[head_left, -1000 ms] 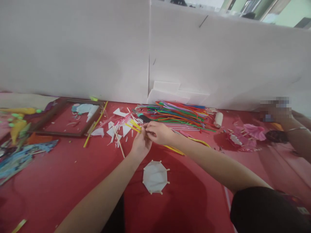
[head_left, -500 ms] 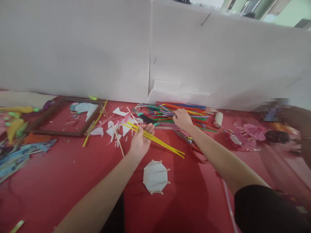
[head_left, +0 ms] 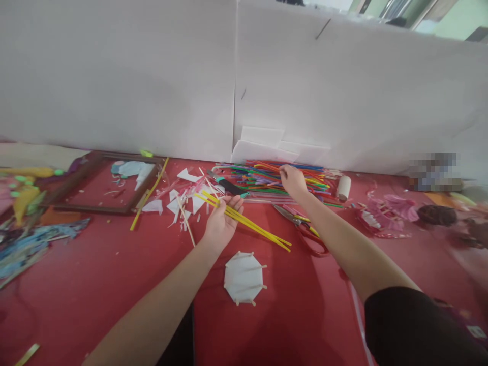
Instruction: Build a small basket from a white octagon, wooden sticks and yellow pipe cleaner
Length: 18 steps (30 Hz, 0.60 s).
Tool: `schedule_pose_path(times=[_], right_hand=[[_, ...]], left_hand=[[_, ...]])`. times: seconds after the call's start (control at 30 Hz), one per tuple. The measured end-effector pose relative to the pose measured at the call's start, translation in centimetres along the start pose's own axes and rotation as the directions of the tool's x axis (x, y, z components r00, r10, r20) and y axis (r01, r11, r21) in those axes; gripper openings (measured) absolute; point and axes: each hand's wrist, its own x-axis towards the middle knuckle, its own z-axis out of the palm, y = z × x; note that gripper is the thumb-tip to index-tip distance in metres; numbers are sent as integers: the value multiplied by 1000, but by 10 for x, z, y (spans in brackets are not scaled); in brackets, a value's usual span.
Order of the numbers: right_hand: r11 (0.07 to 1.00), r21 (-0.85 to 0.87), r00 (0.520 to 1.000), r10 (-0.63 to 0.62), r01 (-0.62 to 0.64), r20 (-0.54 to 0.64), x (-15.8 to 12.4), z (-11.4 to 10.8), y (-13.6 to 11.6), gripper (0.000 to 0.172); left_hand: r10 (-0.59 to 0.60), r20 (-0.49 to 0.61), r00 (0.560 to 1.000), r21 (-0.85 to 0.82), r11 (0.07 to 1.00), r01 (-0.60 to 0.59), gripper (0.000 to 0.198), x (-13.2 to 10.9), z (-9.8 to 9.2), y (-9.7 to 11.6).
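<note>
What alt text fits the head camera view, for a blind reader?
The left hand holds yellow straws over a red table, while the right hand reaches into a pile of coloured straws. Red scissors lie beside the right forearm.

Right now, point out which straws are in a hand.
The yellow straws across the left hand; the mixed-colour pile lies loose under the right hand.

Black short sleeve (head_left: pixel 419 325) at right shoulder; left hand (head_left: pixel 221 222), right hand (head_left: pixel 293 180) bare.
</note>
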Motion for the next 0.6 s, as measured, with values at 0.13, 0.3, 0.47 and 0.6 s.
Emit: schedule_pose_path(times=[0.13, 0.3, 0.47, 0.6], right_hand=[[1000, -25, 997, 5, -3, 76, 15, -1, 3, 35], [999, -52, 996, 1, 3, 92, 29, 0, 2, 34], [999, -28, 996, -19, 21, 92, 37, -5, 4, 35], [1000, 25, 994, -3, 0, 108, 39, -16, 7, 35]], left_hand=[[-2, -7, 1000, 0, 1000, 2, 28, 0, -1, 1], [-2, -2, 1000, -7, 1000, 2, 30, 1, -2, 2], [-18, 0, 1000, -4, 1000, 18, 29, 1, -2, 1], [-21, 14, 1000, -2, 1000, 21, 28, 2, -3, 0]])
